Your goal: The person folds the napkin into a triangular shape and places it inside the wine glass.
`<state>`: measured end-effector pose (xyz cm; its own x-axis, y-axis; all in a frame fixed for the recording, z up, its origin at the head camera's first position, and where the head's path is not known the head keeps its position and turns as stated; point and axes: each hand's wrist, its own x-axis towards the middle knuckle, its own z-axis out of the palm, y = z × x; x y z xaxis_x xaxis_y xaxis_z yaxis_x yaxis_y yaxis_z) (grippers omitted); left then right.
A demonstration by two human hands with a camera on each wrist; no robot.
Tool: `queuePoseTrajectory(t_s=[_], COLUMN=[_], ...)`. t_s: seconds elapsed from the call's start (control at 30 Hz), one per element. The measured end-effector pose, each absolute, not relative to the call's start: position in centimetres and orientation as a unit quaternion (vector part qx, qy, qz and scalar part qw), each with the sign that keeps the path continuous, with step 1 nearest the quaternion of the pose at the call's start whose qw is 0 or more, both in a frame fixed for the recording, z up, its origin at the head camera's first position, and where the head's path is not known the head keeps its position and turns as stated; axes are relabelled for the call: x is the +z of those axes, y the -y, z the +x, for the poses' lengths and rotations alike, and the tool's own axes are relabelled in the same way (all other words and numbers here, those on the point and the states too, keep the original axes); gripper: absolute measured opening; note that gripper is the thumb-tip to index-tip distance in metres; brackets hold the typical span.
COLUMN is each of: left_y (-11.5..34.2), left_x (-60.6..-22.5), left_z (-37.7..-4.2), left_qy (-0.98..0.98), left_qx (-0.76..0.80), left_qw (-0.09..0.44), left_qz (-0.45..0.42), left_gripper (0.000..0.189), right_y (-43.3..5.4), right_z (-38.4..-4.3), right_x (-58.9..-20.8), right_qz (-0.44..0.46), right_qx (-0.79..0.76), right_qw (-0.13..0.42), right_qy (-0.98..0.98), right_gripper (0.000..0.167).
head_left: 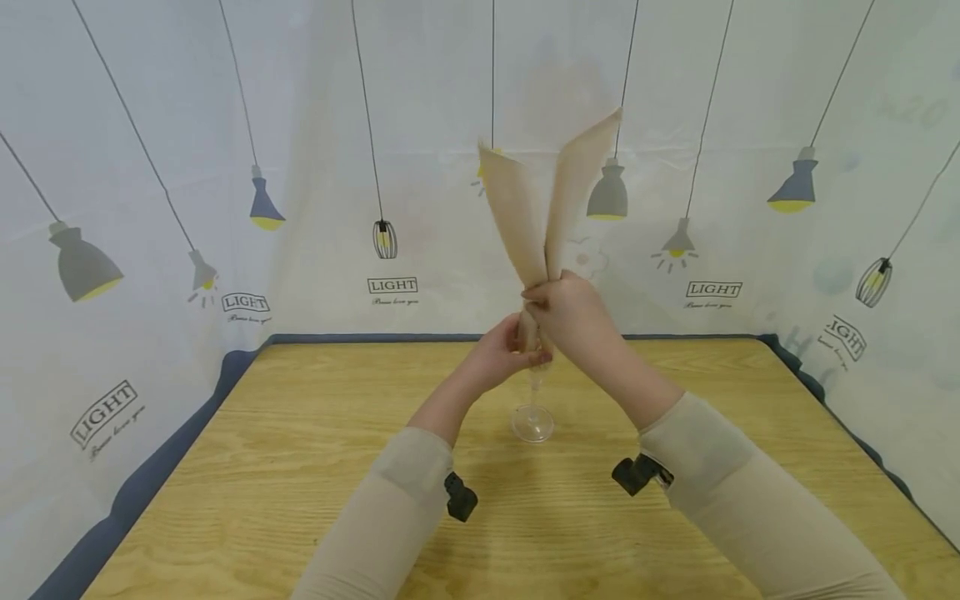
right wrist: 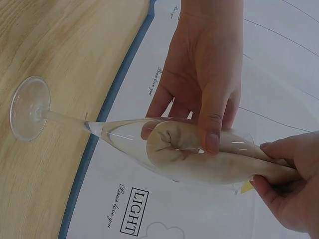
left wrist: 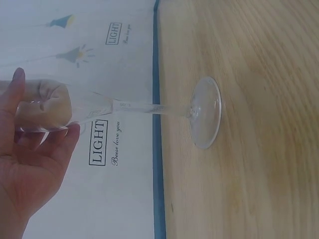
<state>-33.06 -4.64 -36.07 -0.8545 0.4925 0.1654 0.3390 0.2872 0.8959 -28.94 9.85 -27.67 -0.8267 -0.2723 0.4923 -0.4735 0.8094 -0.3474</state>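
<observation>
A clear champagne flute (head_left: 533, 426) stands upright on the table. My left hand (head_left: 497, 357) grips its bowl, thumb on one side and fingers round the other. A beige cloth napkin (head_left: 512, 212) is folded so that its rounded, bent end sits inside the bowl, seen in the right wrist view as a looped fold (right wrist: 209, 168). Its two pointed ends spread upward in a V above the glass. Just above the rim, my right hand (head_left: 573, 312) pinches the napkin where the two halves meet. The left wrist view shows the glass stem and foot (left wrist: 205, 112).
The wooden table (head_left: 300, 500) runs back to a blue-edged white cloth backdrop (head_left: 322, 167) printed with hanging lamps and the word LIGHT. Small black devices (head_left: 461, 497) are strapped at both sleeved wrists.
</observation>
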Motion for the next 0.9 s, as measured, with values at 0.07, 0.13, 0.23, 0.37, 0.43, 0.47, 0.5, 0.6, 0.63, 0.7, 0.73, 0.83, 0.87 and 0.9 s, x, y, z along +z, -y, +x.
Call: queuePoseTrajectory(t_s=[0.07,0.13,0.23,0.37,0.43,0.47,0.5,0.6,0.63,0.7,0.73,0.83,0.87,0.9], left_y=[4.6,4.6,4.5,4.6,4.6,4.6,4.6,4.6,4.6,4.6,4.6,4.5,4.5,4.4], left_x=[-36.1,-36.1,-36.1,-36.2,-36.2,-36.2,-36.1,-36.0,-36.0,-36.0,-36.0,-36.0,-36.0,-36.0], left_z=[-33.2,-33.3,-33.4,-33.5,-33.6,-33.7,-33.8,-33.9,-34.0,-34.1,-34.2,-34.5,-34.5,-34.6], left_qy=[-0.8,-0.801,-0.8,-0.797,-0.796,-0.796,-0.796,-0.799,-0.801,-0.803,-0.804,-0.803,-0.801,-0.798], left_qx=[0.535,0.532,0.53,0.532,0.531,0.531,0.53,0.524,0.521,0.519,0.518,0.519,0.52,0.523], left_qw=[0.069,0.068,0.067,0.066,0.064,0.063,0.064,0.063,0.062,0.062,0.06,0.058,0.057,0.058], left_qz=[0.263,0.266,0.271,0.279,0.282,0.284,0.285,0.288,0.288,0.287,0.287,0.288,0.29,0.293], left_gripper=[0.054,0.053,0.053,0.056,0.058,0.059,0.06,0.061,0.062,0.062,0.063,0.066,0.066,0.066], right_y=[-10.0,-10.1,-10.2,-10.2,-10.2,-10.1,-10.0,-9.9,-9.9,-9.9,-9.9,-9.9,-9.9,-9.9], right_z=[-29.0,-29.1,-29.2,-29.5,-29.6,-29.7,-29.8,-30.0,-30.0,-30.2,-30.2,-30.3,-30.3,-30.4], right_x=[-27.6,-27.5,-27.4,-27.5,-27.4,-27.4,-27.4,-27.5,-27.6,-27.8,-27.9,-28.1,-28.1,-28.1], right_qz=[0.2,0.199,0.195,0.188,0.184,0.183,0.182,0.177,0.176,0.171,0.168,0.162,0.161,0.16], right_qx=[0.236,0.239,0.243,0.239,0.236,0.235,0.234,0.233,0.235,0.239,0.241,0.243,0.243,0.243], right_qw=[0.211,0.206,0.198,0.188,0.185,0.185,0.185,0.189,0.19,0.193,0.193,0.192,0.191,0.191], right_qy=[0.927,0.928,0.929,0.934,0.936,0.937,0.937,0.937,0.937,0.936,0.936,0.937,0.937,0.937], right_gripper=[0.016,0.015,0.015,0.015,0.016,0.015,0.015,0.014,0.014,0.014,0.014,0.014,0.014,0.014])
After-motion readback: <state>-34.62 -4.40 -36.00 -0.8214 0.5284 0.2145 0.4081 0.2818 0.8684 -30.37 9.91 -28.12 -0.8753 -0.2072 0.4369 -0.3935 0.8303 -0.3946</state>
